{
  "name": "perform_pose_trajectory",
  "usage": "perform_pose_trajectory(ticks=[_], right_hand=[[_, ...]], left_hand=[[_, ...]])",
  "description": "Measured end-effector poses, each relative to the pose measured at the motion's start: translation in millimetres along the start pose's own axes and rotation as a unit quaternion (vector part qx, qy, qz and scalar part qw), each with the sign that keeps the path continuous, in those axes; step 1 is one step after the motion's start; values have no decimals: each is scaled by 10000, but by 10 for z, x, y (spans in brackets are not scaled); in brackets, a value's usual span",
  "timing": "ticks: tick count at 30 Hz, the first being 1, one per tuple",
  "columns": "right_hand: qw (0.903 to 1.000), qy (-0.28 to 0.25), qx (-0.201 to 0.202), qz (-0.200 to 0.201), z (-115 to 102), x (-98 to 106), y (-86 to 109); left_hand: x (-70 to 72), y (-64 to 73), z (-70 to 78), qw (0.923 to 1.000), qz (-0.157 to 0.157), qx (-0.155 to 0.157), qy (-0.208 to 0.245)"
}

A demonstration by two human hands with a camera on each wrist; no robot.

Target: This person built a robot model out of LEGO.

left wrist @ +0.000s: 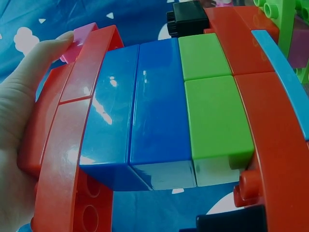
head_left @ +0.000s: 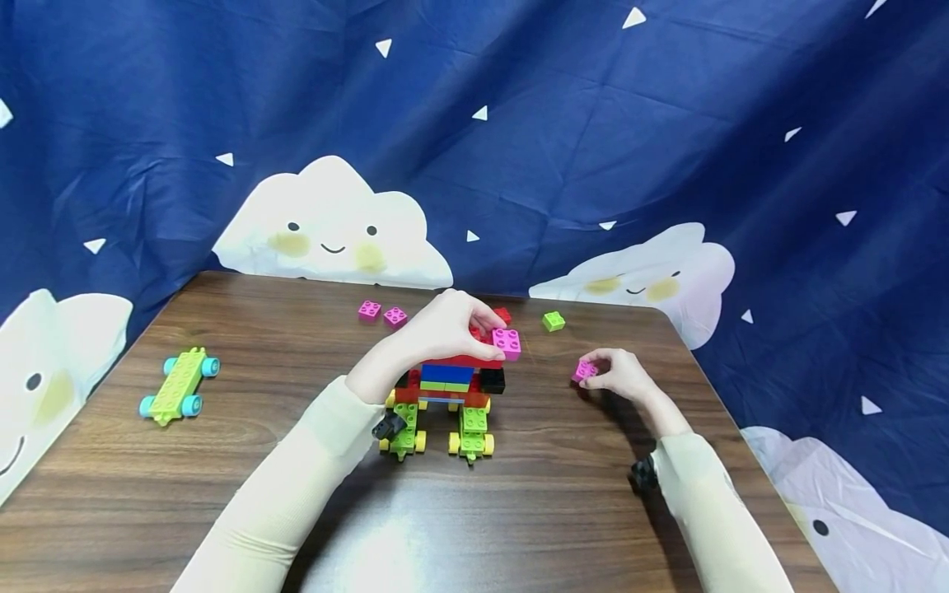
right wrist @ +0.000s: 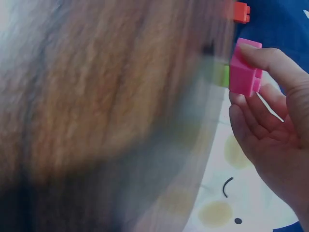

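My left hand [head_left: 445, 321] reaches over the top of a built toy-brick figure and pinches a pink brick [head_left: 507, 344] at the right end of its red top layer. In the left wrist view the thumb lies against that pink brick beside the red bricks [left wrist: 63, 128]. Below come blue bricks [left wrist: 161, 101], green bricks [left wrist: 217, 116] and more red. The figure stands on two green wheeled bases [head_left: 473, 432] with yellow wheels. To the right, my right hand [head_left: 623, 375] pinches another pink brick [right wrist: 244, 72] between thumb and fingers, low over the table.
A green car base [head_left: 180, 387] with blue wheels sits at the table's left. Two loose pink bricks [head_left: 369, 310] lie near the back edge. Behind the figure are a red brick [head_left: 503, 315] and a green brick [head_left: 553, 321]. A blue curtain [head_left: 519, 148] hangs behind the table.
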State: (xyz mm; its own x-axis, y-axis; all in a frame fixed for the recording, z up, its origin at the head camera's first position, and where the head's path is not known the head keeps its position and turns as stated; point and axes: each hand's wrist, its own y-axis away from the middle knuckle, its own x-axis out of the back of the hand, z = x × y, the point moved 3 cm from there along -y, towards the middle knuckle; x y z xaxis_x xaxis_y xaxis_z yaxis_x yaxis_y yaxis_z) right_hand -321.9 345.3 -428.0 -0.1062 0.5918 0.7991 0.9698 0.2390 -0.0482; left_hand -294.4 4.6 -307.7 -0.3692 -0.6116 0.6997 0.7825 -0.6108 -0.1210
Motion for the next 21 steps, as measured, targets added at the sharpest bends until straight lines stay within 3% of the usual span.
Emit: perform_pose_trajectory(ticks=[4, 7, 11, 21], right_hand=[[9981, -71, 385, 483, -137, 78, 33], [9959, -130, 451, 778, -276, 140, 43], [9936, -352, 474, 961, -516, 230, 52], [9829, -642, 1268, 1170, -1172, 389, 118]], left_hand=[[1, -1, 4, 10000, 8, -25, -35], [-1, 0, 4, 10000, 18, -56, -38], [0, 9, 4, 10000, 23, -78, -31], [-5, 10, 10, 9999, 61, -48, -120]])
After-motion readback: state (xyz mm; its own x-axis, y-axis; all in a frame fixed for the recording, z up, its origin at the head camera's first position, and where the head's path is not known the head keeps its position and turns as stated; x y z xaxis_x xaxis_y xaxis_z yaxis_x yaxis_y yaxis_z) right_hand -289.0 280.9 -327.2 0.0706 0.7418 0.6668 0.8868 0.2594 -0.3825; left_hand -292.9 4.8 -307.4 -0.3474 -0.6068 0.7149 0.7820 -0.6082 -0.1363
